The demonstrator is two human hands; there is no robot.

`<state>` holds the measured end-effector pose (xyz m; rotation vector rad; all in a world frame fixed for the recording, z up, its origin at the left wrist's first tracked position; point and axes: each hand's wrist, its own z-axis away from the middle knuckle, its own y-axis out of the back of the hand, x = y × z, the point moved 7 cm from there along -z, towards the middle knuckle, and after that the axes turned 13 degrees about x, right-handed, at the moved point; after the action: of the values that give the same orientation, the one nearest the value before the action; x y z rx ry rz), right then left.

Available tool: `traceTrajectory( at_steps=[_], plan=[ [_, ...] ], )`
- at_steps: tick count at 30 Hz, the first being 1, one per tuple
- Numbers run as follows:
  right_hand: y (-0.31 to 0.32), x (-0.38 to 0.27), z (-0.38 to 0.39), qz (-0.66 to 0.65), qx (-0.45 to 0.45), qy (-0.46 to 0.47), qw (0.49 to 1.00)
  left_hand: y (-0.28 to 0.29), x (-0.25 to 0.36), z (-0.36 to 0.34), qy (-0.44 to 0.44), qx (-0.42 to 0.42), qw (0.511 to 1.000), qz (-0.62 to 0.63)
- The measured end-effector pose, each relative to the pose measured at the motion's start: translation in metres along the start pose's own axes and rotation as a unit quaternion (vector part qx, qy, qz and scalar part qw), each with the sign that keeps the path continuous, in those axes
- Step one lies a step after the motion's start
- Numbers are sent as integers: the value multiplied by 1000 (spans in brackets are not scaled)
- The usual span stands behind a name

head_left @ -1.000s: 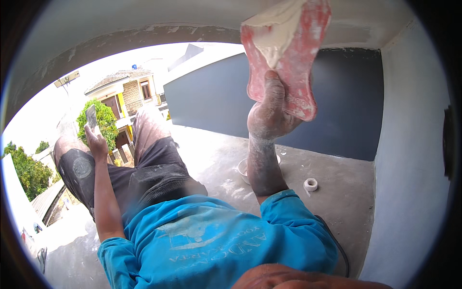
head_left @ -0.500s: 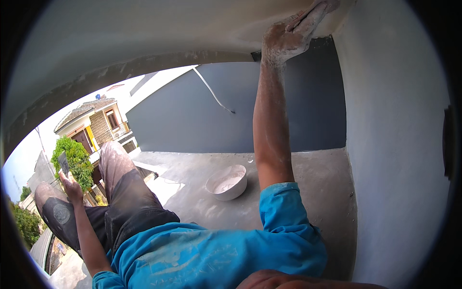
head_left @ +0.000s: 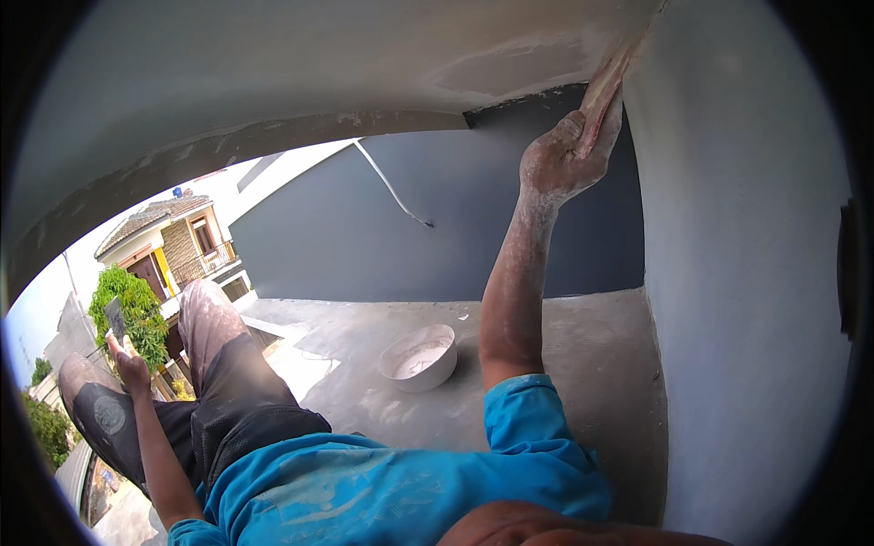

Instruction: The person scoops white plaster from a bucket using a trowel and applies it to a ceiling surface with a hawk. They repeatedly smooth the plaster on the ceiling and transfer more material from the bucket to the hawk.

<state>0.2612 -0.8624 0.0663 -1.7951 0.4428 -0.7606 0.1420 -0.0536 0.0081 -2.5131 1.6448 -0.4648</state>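
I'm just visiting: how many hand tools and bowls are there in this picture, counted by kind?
Flat hand tools: 2 (a reddish spreader in the right hand, a dark grey scraper in the left hand)
Bowls: 1 (a white bowl on the floor)
Total: 3

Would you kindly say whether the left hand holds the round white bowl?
No, the round white bowl rests on the grey floor, away from the left hand.
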Motion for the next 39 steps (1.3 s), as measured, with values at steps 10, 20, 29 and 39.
traceTrajectory(
  at_steps=[10,20,29,39],
  plan=[
    [-5,34,-59,62,-33,-68,995,-2,-1,-1,-1,17,1000,25],
    [-13,24,-60,57,-72,-62,994,-9,-17,-1,-37,22,999,-3],
    [-47,-15,-23,-87,-74,-194,974,-4,-10,-1,-29,8,999,-13],
    [-57,-66,53,-14,-175,62,983,2,-3,-4,6,-7,1000,10]
  ],
)
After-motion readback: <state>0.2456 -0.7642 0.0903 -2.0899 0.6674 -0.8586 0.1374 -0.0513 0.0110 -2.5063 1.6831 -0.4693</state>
